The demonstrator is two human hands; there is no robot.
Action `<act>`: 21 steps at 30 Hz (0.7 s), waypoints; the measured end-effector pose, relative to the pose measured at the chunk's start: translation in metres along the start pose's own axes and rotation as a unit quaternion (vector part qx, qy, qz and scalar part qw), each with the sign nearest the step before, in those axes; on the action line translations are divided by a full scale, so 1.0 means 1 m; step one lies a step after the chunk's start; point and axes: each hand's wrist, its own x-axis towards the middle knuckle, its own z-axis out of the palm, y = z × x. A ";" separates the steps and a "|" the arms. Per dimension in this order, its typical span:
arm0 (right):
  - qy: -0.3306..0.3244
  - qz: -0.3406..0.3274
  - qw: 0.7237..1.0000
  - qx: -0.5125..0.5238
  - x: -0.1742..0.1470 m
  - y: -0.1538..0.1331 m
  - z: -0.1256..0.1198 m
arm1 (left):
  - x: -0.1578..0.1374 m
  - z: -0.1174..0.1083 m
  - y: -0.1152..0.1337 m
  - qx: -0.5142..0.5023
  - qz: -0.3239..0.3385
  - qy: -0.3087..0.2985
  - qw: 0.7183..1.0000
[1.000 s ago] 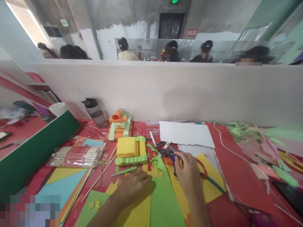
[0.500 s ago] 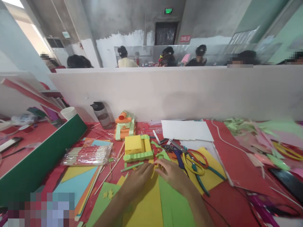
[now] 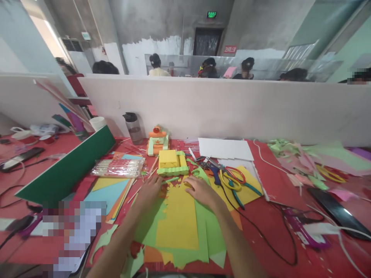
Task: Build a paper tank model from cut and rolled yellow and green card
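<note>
My left hand (image 3: 151, 189) lies with its fingers stretched out at the upper left of a stack of coloured paper. At the stack's upper right, my right hand (image 3: 200, 188) has bent fingers, with a gap between thumb and forefinger; nothing is plainly held. Between the hands lies a yellow sheet (image 3: 178, 222) with a jagged top and left edge, on top of green sheets (image 3: 216, 235). Small yellow scraps are near the fingertips. Just beyond stands a yellow paper tank model (image 3: 168, 159) with light green wavy tracks. An orange and green paper model (image 3: 158, 142) is behind it.
Scissors with yellow handles (image 3: 230, 181) and pliers (image 3: 237, 193) lie at the right. Bagged sticks (image 3: 117, 168), a green board (image 3: 72, 166) and a bottle (image 3: 133, 129) are on the left. White sheets (image 3: 226, 149) lie near the partition (image 3: 220, 104); a phone (image 3: 337, 212) sits far right.
My hands have drawn apart, the left one moving leftward, uncovering more of the yellow sheet. The head view has shifted, showing more of the near table edge.
</note>
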 end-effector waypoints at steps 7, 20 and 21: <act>0.054 0.034 0.967 0.247 0.001 -0.002 -0.005 | -0.003 -0.017 0.012 0.011 0.021 0.062 0.998; 0.101 0.029 0.867 0.487 0.006 -0.013 0.016 | 0.018 -0.005 0.076 -0.122 0.138 -0.041 0.982; 0.098 0.029 0.866 0.490 0.006 -0.013 0.016 | 0.019 -0.006 0.075 -0.131 0.142 -0.046 0.980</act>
